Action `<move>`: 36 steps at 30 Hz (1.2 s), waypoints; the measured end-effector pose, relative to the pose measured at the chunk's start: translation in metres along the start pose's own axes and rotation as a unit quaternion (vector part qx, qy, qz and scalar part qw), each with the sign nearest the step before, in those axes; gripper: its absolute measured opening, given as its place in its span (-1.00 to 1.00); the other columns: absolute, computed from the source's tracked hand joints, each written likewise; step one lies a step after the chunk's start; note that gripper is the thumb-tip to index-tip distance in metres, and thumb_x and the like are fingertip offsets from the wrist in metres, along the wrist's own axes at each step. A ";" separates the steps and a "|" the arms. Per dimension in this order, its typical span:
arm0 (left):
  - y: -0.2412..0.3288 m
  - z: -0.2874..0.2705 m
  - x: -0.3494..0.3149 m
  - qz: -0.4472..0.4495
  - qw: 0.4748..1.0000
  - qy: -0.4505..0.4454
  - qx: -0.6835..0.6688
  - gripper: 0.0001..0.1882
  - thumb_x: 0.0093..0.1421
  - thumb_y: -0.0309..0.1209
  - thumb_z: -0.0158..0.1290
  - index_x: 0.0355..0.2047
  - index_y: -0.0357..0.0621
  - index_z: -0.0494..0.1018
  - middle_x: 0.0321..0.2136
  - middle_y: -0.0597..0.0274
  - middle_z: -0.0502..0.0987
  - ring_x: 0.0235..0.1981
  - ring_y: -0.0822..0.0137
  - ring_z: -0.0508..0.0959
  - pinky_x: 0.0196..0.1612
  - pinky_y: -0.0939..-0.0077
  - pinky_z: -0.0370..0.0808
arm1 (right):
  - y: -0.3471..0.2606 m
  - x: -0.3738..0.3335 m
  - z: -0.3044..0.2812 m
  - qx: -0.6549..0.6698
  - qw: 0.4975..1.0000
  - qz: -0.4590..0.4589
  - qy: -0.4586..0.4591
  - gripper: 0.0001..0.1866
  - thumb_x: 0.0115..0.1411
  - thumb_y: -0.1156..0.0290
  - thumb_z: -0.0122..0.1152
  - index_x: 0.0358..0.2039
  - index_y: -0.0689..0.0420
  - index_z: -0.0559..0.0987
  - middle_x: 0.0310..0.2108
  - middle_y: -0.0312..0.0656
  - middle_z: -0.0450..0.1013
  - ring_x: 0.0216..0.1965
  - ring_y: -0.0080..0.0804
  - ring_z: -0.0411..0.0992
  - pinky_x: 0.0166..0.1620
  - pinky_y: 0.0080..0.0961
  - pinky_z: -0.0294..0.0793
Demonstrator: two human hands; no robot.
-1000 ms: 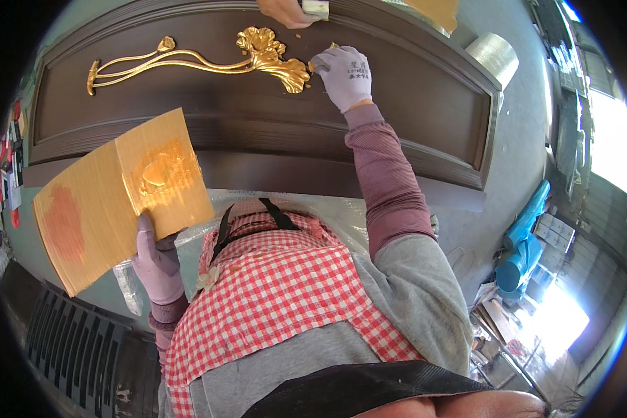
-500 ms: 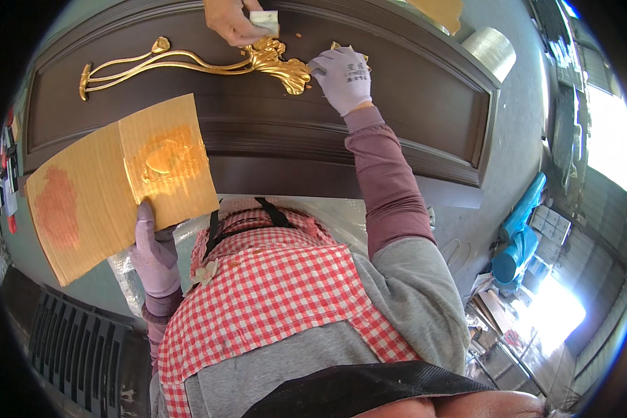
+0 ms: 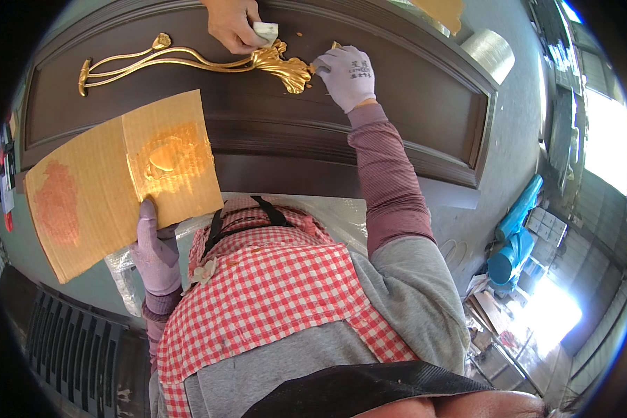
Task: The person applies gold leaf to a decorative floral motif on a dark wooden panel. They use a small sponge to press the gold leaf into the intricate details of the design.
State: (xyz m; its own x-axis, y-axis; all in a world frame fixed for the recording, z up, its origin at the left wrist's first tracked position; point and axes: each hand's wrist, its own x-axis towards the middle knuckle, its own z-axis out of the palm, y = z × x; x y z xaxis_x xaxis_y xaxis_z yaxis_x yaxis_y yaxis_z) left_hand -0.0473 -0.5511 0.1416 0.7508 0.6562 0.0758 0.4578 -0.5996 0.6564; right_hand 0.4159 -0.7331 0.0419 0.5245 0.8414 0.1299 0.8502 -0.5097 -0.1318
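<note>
My left hand (image 3: 155,247), in a pale purple glove, grips the lower edge of a cardboard sheet (image 3: 94,188), thumb on top. Wet gold paint (image 3: 167,160) pools on its right half, and a reddish stain marks the left. My right hand (image 3: 347,73), in a white glove, is bent closed over the dark brown panel (image 3: 411,104). What its fingers hold, if anything, is hidden. Left of that hand lies a gold ornament (image 3: 282,70) with long curved stems and a leafy, shell-like end. Part of a gold piece shows just behind the glove.
Another person's bare hand (image 3: 233,24) holds a small white block (image 3: 265,32) over the ornament. A silvery roll (image 3: 488,54) stands beyond the panel's right corner. Blue wrapped bundles (image 3: 514,254) lie at the right, and a dark slatted rack (image 3: 73,348) at the lower left.
My right hand has shifted slightly right and down. The other person's hand has moved a little down over the ornament. The cardboard in my left hand has edged slightly up and to the right.
</note>
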 end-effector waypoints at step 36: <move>0.068 0.033 0.042 0.124 0.991 -0.005 -0.040 -0.57 0.34 -0.68 0.11 0.20 -0.16 0.58 -0.04 -0.08 0.66 -0.06 -0.05 0.69 0.02 0.28 0.62 | -0.154 -0.013 -0.164 0.268 0.946 -0.154 0.099 -0.73 -0.06 0.47 0.59 -0.28 0.03 0.78 -0.26 -0.26 0.66 -0.12 -0.15 0.58 0.00 -0.22 0.56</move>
State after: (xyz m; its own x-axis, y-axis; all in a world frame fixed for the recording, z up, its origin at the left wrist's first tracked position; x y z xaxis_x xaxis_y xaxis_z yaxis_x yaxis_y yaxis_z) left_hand 0.0311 -0.5795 0.1643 0.8406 0.4881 0.2350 0.2197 -0.7037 0.6757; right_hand 0.2858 -0.6948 0.2219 0.2982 0.8581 0.4180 0.8469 -0.0358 -0.5306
